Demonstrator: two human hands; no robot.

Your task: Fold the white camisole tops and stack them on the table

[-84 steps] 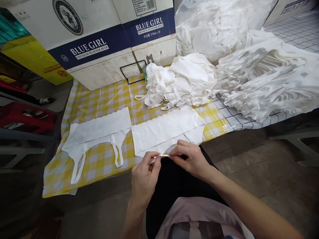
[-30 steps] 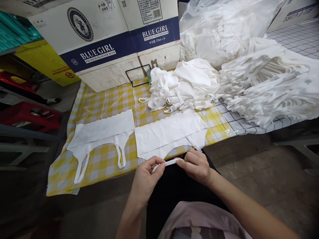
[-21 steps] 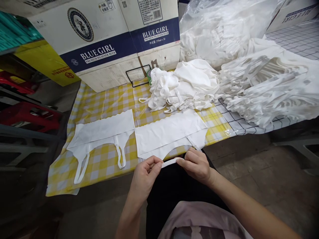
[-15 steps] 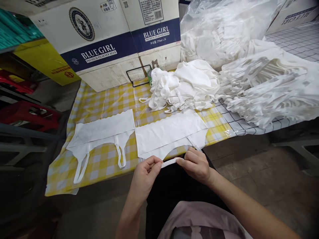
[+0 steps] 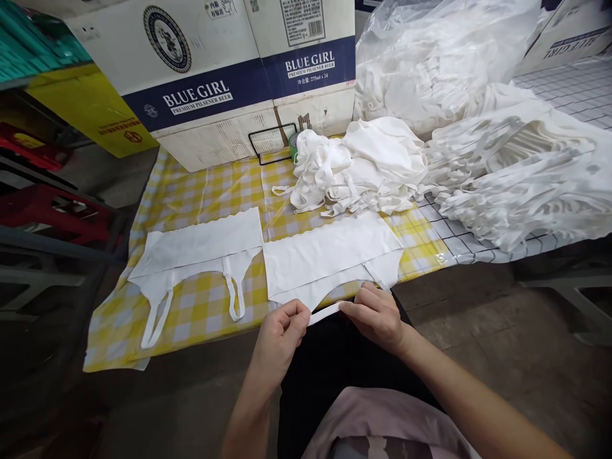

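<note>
Against the picture half a second ago little has changed. The cardboard box (image 5: 215, 83) in the upper left of the frame sits slightly further right, and both hands hold as they did. In the earliest picture the strap looked thin and twisted; now it lies flat. The box reads "BLUE GIRL PREMIUM PILSENER BEER" twice on its blue band, with "275ml x 24" under the right-hand print and a round crest above the left one. The counter (image 5: 191, 191) wears a yellow checked cloth. On it, at centre frame, the white garment (image 5: 329, 255) lies spread flat, its lower edge at the counter's near edge. Just below it the left hand (image 5: 280, 335) and right hand (image 5: 377, 315) each pinch an end of the garment's strap (image 5: 325, 313) between thumb and forefinger. The strap is stretched between them, just off the counter's edge.
</note>
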